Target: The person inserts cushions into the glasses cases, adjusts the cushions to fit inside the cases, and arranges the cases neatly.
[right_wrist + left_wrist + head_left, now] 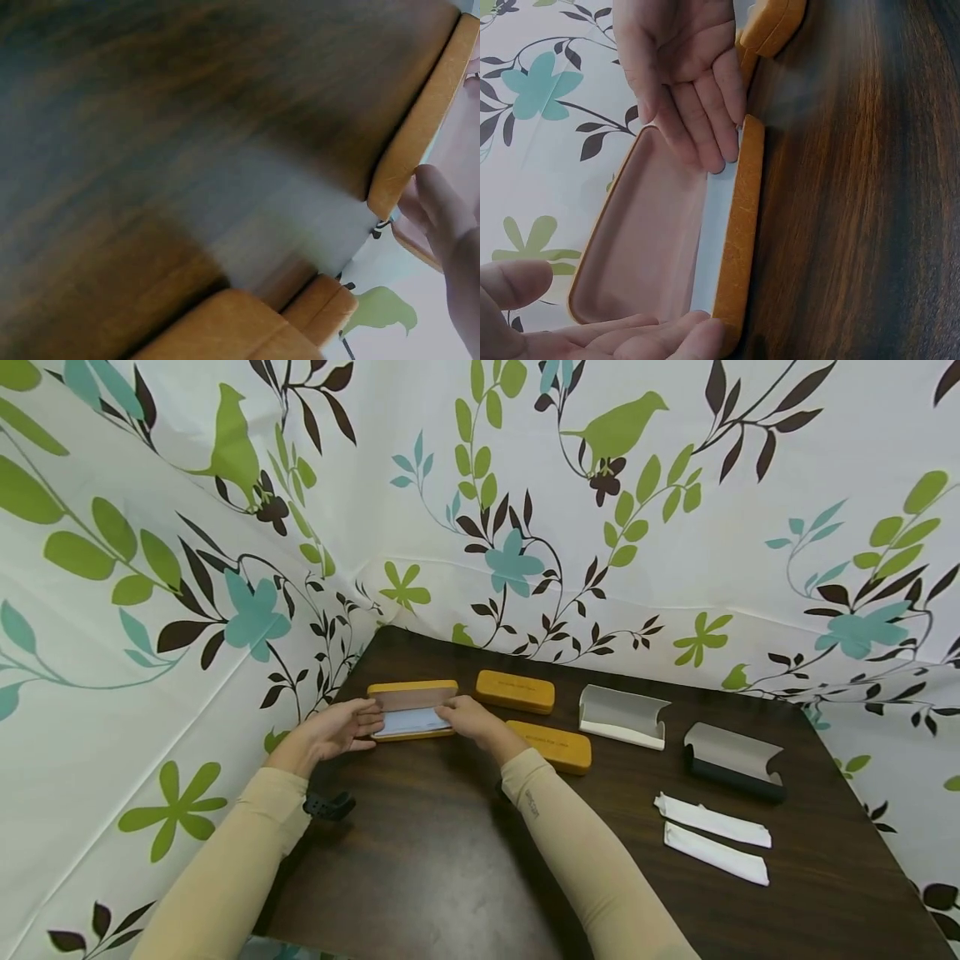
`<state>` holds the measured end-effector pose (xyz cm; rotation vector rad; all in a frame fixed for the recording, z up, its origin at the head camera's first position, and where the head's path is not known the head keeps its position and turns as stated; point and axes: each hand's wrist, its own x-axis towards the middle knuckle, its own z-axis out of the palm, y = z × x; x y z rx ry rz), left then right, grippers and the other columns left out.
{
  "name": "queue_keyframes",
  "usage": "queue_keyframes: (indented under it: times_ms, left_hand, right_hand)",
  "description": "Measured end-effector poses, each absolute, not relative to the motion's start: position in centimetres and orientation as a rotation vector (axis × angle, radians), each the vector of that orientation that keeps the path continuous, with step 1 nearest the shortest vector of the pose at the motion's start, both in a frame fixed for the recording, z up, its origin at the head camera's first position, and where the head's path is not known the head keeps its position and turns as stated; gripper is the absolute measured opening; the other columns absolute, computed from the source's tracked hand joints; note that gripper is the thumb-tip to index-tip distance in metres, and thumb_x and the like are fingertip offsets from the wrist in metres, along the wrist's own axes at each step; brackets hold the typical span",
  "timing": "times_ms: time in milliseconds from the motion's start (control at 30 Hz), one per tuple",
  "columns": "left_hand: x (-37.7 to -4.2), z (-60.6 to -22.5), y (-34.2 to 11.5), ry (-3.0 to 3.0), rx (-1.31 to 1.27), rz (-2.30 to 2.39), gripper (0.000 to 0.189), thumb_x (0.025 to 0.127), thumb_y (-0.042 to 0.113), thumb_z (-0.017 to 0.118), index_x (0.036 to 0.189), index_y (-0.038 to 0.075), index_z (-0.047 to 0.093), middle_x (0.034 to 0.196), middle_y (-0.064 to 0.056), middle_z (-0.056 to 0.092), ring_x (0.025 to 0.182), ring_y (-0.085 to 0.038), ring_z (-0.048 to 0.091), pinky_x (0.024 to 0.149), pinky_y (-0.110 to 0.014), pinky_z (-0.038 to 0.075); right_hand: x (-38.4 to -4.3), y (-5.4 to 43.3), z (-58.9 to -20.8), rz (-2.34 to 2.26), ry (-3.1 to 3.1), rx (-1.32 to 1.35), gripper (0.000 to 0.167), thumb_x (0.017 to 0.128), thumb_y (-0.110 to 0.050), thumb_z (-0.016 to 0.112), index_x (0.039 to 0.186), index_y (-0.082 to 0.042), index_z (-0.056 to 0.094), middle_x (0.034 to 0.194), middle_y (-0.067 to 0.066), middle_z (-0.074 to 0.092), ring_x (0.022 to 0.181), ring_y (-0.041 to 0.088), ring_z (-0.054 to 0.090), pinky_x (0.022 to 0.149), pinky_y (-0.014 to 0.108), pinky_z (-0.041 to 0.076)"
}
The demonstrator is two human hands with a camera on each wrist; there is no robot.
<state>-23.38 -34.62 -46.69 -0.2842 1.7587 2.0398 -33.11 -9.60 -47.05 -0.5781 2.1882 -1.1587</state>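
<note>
An orange glasses case [412,686] lies with its lid raised at the back left of the table, showing a pinkish lining. Inside it a light blue cloth [408,720] is spread flat along the base. My left hand [336,732] is at the case's left end, its fingers extended against the edge. At the opposite end, the straight fingers of my right hand [477,722] reach into the base and touch the cloth. In the left wrist view the right hand [690,90] shows its palm, with fingertips over the cloth [718,206].
Two closed orange cases [516,691] [551,747] lie right of the open one. Farther right are an open white case [622,718] and an open black case [735,764]. Two folded white cloths [712,822] [716,853] lie before them. Patterned curtains [442,527] border the table.
</note>
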Motion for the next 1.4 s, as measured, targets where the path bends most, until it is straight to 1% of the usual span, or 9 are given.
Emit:
queue_keyframes:
  times_ms: [100, 167, 300, 400, 567, 700, 867, 967, 1400]
  left_hand:
    - [-23.1, -46.5, -34.8, 1.835, -0.299, 1.995, 0.062, 0.113, 0.029, 0.028, 0.161, -0.002, 0.003, 0.165, -0.027, 0.011, 0.152, -0.038, 0.018, 0.119, -0.052, 0.028]
    - [-22.8, -46.3, -34.9, 1.939, -0.298, 1.938, 0.061, 0.113, 0.029, 0.031, 0.161, -0.003, 0.011, 0.162, -0.026, 0.024, 0.148, -0.037, 0.031, 0.115, -0.050, 0.036]
    - [-22.6, -45.5, -34.6, 2.247, -0.260, 1.818, 0.054, 0.111, 0.031, 0.040, 0.152, -0.005, 0.038, 0.141, -0.022, 0.057, 0.122, -0.030, 0.063, 0.099, -0.044, 0.052]
    - [-22.8, -44.7, -33.8, 2.535, -0.201, 1.720, 0.047, 0.110, 0.031, 0.044, 0.138, -0.005, 0.054, 0.122, -0.018, 0.069, 0.104, -0.025, 0.069, 0.089, -0.043, 0.054]
    - [-23.3, -43.7, -33.0, 3.019, -0.114, 1.400, 0.035, 0.108, 0.025, 0.046, 0.129, 0.002, 0.062, 0.118, -0.018, 0.067, 0.103, -0.032, 0.062, 0.086, -0.048, 0.049]
    - [-23.8, -44.0, -33.3, 3.132, 0.012, 1.169, 0.042, 0.108, 0.022, 0.047, 0.144, 0.000, 0.051, 0.143, -0.024, 0.053, 0.129, -0.042, 0.050, 0.106, -0.058, 0.039]
    - [-24.1, -45.1, -33.8, 3.063, 0.160, 0.899, 0.055, 0.110, 0.025, 0.047, 0.156, -0.002, 0.034, 0.162, -0.024, 0.028, 0.147, -0.045, 0.029, 0.117, -0.061, 0.024]
    - [-24.0, -45.5, -33.8, 3.048, 0.186, 0.814, 0.056, 0.109, 0.026, 0.046, 0.157, -0.001, 0.033, 0.163, -0.022, 0.027, 0.146, -0.044, 0.030, 0.117, -0.061, 0.025]
    - [-23.0, -46.3, -33.4, 3.124, 0.165, 0.652, 0.057, 0.107, 0.022, 0.051, 0.158, 0.003, 0.032, 0.164, -0.017, 0.028, 0.144, -0.044, 0.036, 0.115, -0.064, 0.027]
  right_hand:
    - [-33.2, -9.5, -47.1, -1.226, 2.155, -0.558, 0.052, 0.109, -0.027, 0.047, 0.151, 0.003, 0.043, 0.151, 0.019, 0.047, 0.134, 0.034, 0.051, 0.110, 0.048, 0.043]
    - [-33.2, -9.3, -47.2, -1.297, 2.138, -0.533, 0.049, 0.109, -0.024, 0.047, 0.150, 0.004, 0.044, 0.145, 0.019, 0.053, 0.127, 0.033, 0.057, 0.106, 0.047, 0.047]
    - [-33.1, -9.1, -46.7, -1.432, 2.217, -0.482, 0.040, 0.109, -0.019, 0.046, 0.139, 0.004, 0.056, 0.125, 0.019, 0.066, 0.107, 0.031, 0.068, 0.093, 0.043, 0.055]
    - [-33.2, -9.0, -45.9, -1.436, 2.427, -0.513, 0.033, 0.108, -0.018, 0.046, 0.128, 0.001, 0.064, 0.111, 0.018, 0.070, 0.092, 0.028, 0.069, 0.080, 0.040, 0.057]
    - [-33.2, -9.4, -45.4, -1.142, 2.806, -0.720, 0.030, 0.106, -0.017, 0.046, 0.124, -0.006, 0.068, 0.116, 0.010, 0.064, 0.092, 0.022, 0.060, 0.078, 0.036, 0.051]
    - [-33.2, -9.7, -45.4, -0.827, 2.916, -0.932, 0.034, 0.106, -0.018, 0.050, 0.136, -0.008, 0.062, 0.140, 0.011, 0.052, 0.119, 0.025, 0.056, 0.096, 0.038, 0.050]
    - [-33.2, -9.6, -45.9, -0.522, 2.827, -1.104, 0.055, 0.108, -0.023, 0.050, 0.159, -0.011, 0.034, 0.166, 0.009, 0.024, 0.150, 0.025, 0.030, 0.116, 0.044, 0.035]
    - [-33.2, -9.5, -46.3, -0.395, 2.795, -1.154, 0.061, 0.108, -0.024, 0.050, 0.162, -0.011, 0.025, 0.168, 0.008, 0.020, 0.153, 0.023, 0.022, 0.119, 0.048, 0.029]
    - [-32.0, -9.7, -46.0, -0.213, 2.870, -1.199, 0.055, 0.107, -0.018, 0.052, 0.158, -0.007, 0.034, 0.164, 0.008, 0.030, 0.152, 0.020, 0.026, 0.120, 0.040, 0.028]
